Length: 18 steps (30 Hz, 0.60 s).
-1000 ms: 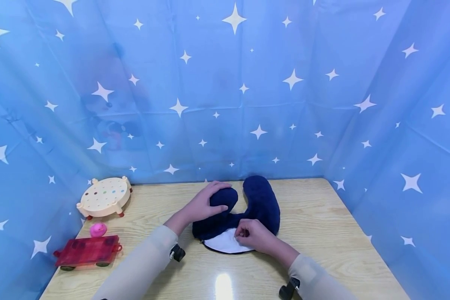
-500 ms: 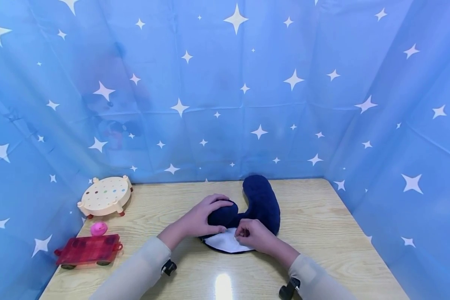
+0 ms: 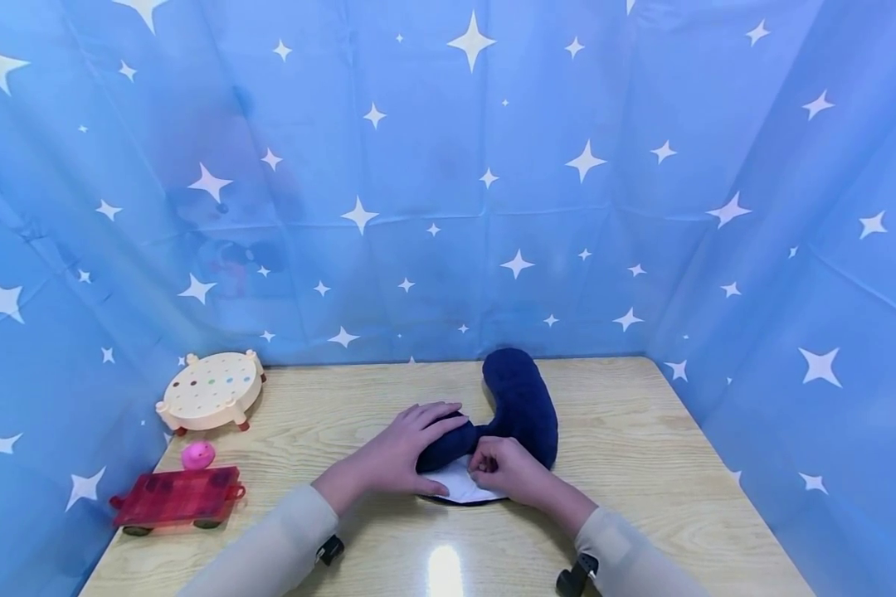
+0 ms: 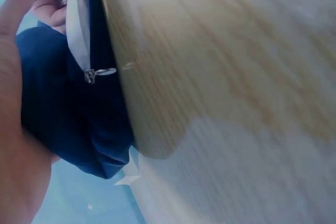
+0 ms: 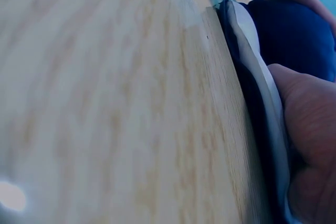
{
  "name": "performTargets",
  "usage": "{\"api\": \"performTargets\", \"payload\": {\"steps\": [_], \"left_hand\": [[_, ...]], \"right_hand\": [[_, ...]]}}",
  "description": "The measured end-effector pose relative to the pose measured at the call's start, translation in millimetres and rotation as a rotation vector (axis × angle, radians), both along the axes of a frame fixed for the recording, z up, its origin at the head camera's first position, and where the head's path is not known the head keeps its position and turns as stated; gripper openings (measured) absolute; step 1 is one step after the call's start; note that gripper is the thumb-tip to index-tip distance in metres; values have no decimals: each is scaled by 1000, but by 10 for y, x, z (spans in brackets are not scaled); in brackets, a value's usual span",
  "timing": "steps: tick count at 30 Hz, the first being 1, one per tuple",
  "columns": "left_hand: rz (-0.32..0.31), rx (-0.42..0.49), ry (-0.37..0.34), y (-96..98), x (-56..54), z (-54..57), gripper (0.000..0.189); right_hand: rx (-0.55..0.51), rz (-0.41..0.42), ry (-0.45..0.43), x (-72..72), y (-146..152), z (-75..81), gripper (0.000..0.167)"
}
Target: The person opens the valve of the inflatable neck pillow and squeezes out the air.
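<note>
A navy U-shaped neck pillow [image 3: 526, 406] lies on the table, its rounded right end toward the back. Along its near side a zipped slit gapes, showing white lining [image 3: 459, 482]. My left hand [image 3: 392, 452] grips the pillow's left end, fingers over the top and thumb on the near side, holding it bent in over the slit. At the slit, my right hand [image 3: 511, 473] pinches the fabric with curled fingers; the exact fold is hidden. In the left wrist view a metal zip slider [image 4: 90, 75] with its pull sits at one end of the white lining.
To the left are a red see-through wheeled cart [image 3: 182, 497], a pink toy [image 3: 197, 454] and a cream round, short-legged stand [image 3: 212, 391] with coloured dots. A blue star-patterned curtain [image 3: 433, 174] surrounds the wood-grain table [image 3: 635, 473] at the back and sides.
My left hand has moved nearer, bending the pillow's left end down and in, so it now covers part of the white lining. The right hand has stayed in place.
</note>
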<state>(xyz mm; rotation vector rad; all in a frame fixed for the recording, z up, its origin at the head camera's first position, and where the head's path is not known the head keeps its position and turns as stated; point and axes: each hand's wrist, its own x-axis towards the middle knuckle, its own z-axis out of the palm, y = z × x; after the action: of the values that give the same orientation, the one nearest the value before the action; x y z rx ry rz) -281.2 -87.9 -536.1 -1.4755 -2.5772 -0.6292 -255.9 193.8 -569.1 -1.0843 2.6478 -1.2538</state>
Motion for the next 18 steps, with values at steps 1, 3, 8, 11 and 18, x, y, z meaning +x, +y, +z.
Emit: {"api": "performTargets", "payload": {"steps": [1, 3, 8, 11, 18], "left_hand": [[5, -9, 0, 8, 5, -7, 111], [22, -37, -5, 26, 10, -20, 112], [59, -96, -28, 70, 22, -24, 115], [79, -127, -38, 80, 32, -29, 116], [134, -179, -28, 99, 39, -64, 117]], "right_hand": [[0, -3, -3, 2, 0, 0, 7], [1, -6, -9, 4, 1, 3, 7], [-1, -13, -25, 5, -7, 1, 7], [7, -11, -25, 0, -9, -9, 7], [7, -11, -25, -14, 0, -42, 10]]}}
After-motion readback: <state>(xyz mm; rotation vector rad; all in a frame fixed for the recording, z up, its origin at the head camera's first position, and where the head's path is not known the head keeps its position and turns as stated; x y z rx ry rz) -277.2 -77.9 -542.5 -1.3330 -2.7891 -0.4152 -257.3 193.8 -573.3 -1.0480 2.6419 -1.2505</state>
